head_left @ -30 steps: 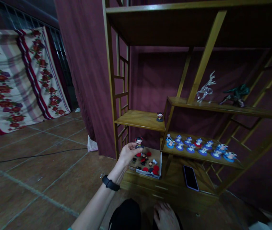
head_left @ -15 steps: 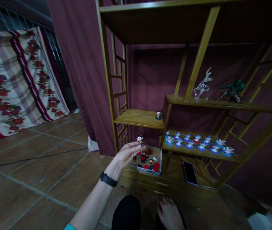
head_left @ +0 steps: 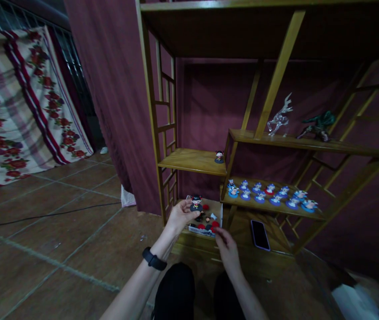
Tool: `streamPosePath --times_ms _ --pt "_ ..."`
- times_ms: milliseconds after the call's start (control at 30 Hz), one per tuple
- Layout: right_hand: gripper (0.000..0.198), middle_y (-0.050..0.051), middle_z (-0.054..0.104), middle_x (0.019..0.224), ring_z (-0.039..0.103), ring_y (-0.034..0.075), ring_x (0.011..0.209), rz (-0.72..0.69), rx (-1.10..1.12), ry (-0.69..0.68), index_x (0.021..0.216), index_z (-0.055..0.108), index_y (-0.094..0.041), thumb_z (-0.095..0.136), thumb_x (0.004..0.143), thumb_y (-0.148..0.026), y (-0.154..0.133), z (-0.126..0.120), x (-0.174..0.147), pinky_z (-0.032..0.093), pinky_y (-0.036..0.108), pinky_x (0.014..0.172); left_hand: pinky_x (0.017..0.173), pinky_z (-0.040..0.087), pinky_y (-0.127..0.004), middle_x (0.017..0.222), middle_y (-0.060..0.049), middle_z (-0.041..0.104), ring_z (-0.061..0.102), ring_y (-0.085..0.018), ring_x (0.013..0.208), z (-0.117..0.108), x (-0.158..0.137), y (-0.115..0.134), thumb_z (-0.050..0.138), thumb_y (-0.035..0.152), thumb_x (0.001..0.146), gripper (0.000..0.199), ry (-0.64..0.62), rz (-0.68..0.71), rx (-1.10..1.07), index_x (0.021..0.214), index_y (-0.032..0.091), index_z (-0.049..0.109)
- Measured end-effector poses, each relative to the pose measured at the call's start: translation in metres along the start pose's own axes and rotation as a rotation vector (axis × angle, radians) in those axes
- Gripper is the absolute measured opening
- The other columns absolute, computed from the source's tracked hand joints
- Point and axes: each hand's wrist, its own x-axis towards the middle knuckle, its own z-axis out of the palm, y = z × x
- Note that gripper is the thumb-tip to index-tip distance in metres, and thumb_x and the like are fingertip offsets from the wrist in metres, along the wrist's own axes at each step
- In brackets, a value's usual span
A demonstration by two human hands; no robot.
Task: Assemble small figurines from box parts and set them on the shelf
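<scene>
My left hand [head_left: 180, 218] is closed in a pinch on a small figurine [head_left: 196, 203] with black hair, red hair ties and a dark round base. It holds the figurine upright above a shallow box [head_left: 221, 214]. Inside the box lie red discs [head_left: 205, 207], dark pieces and a small white piece [head_left: 213, 216]. By the box's front right corner is my right hand [head_left: 228, 251], its fingers loosely stretched and nothing visible in them. A similar figurine [head_left: 219, 156] stands on the small left shelf [head_left: 189, 159].
On the lower right shelf stand several blue-based figurines [head_left: 260, 197], one of them red-based [head_left: 269, 189]. A clear deer figure [head_left: 279, 118] and a dark green figure [head_left: 319, 126] occupy the shelf above. A phone [head_left: 260, 234] lies on the bottom board. A cable [head_left: 76, 207] crosses the floor.
My right hand has risen from my knee to the box's front corner. My left hand has lowered slightly, and the figurine in it now faces me more directly. The view has shifted a little.
</scene>
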Motion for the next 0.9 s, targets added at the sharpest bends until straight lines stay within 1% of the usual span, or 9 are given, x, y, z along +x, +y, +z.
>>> streamPosePath --times_ms 67,133,200,267,400,533,700,800,900 --pt "0.030 0.006 0.065 0.103 0.058 0.021 0.095 0.000 0.112 -0.037 0.097 0.064 -0.021 0.053 0.075 -0.037 -0.033 0.010 0.015 0.044 0.036 0.086 0.067 0.048 -0.026 0.082 -0.005 0.067 0.062 -0.013 0.068 0.001 -0.005 -0.004 0.080 0.016 0.046 0.047 -0.015 -0.006 0.006 0.087 0.013 0.058" --pt "0.031 0.004 0.066 0.098 0.059 0.019 0.091 0.046 0.176 -0.070 0.099 0.063 -0.022 0.056 0.074 -0.038 -0.060 0.017 0.025 0.045 0.034 0.083 0.067 0.048 -0.026 0.081 -0.004 0.067 0.062 -0.013 0.069 0.003 -0.010 -0.007 0.080 0.016 0.046 0.047 -0.040 -0.009 0.007 0.087 0.013 0.057" --pt "0.030 0.003 0.067 0.092 0.060 0.018 0.088 0.103 0.209 -0.098 0.097 0.064 -0.022 0.058 0.072 -0.038 -0.078 0.021 0.031 0.045 0.031 0.081 0.068 0.048 -0.026 0.081 -0.004 0.066 0.061 -0.013 0.070 0.005 -0.015 -0.010 0.079 0.016 0.047 0.047 -0.076 -0.012 0.008 0.088 0.013 0.056" --pt "0.030 0.002 0.068 0.085 0.061 0.018 0.082 0.179 0.244 -0.161 0.093 0.065 -0.021 0.062 0.068 -0.038 -0.086 0.025 0.035 0.046 0.030 0.076 0.065 0.047 -0.024 0.081 -0.004 0.066 0.060 -0.012 0.067 0.008 -0.018 -0.011 0.079 0.016 0.048 0.047 -0.105 -0.009 0.031 0.088 0.013 0.055" --pt "0.027 0.001 0.069 0.080 0.061 0.016 0.078 0.238 0.330 -0.233 0.085 0.066 -0.019 0.066 0.063 -0.035 -0.085 0.029 0.037 0.044 0.029 0.077 0.055 0.042 -0.020 0.083 -0.003 0.065 0.054 -0.007 0.055 0.014 -0.025 -0.013 0.078 0.018 0.049 0.046 -0.085 0.008 0.129 0.088 0.014 0.055" --pt "0.022 0.001 0.069 0.074 0.060 0.016 0.072 0.231 0.302 -0.207 0.076 0.067 -0.018 0.068 0.060 -0.034 -0.080 0.029 0.036 0.044 0.029 0.076 0.057 0.042 -0.022 0.084 -0.003 0.065 0.053 -0.008 0.055 0.018 -0.030 -0.017 0.077 0.020 0.049 0.045 -0.064 0.041 0.178 0.088 0.015 0.055" --pt "0.020 0.000 0.069 0.075 0.060 0.017 0.075 0.191 0.267 -0.155 0.073 0.068 -0.018 0.067 0.061 -0.035 -0.080 0.027 0.031 0.044 0.031 0.078 0.052 0.039 -0.022 0.082 -0.004 0.065 0.050 -0.009 0.052 0.016 -0.030 -0.028 0.076 0.023 0.052 0.046 -0.022 0.112 0.311 0.093 0.014 0.058" --pt "0.020 0.000 0.069 0.075 0.061 0.017 0.076 0.200 0.285 -0.130 0.072 0.068 -0.019 0.067 0.061 -0.036 -0.081 0.028 0.028 0.045 0.032 0.078 0.052 0.039 -0.022 0.076 -0.003 0.065 0.051 -0.010 0.053 0.017 -0.029 -0.032 0.076 0.020 0.050 0.044 0.018 0.114 0.309 0.091 0.015 0.060" --pt "0.020 0.001 0.069 0.077 0.061 0.018 0.078 0.198 0.294 -0.098 0.073 0.068 -0.019 0.067 0.062 -0.036 -0.080 0.029 0.027 0.046 0.032 0.078 0.056 0.042 -0.023 0.071 -0.002 0.065 0.056 -0.013 0.058 0.020 -0.030 -0.032 0.076 0.015 0.048 0.041 0.049 0.097 0.236 0.086 0.017 0.062"
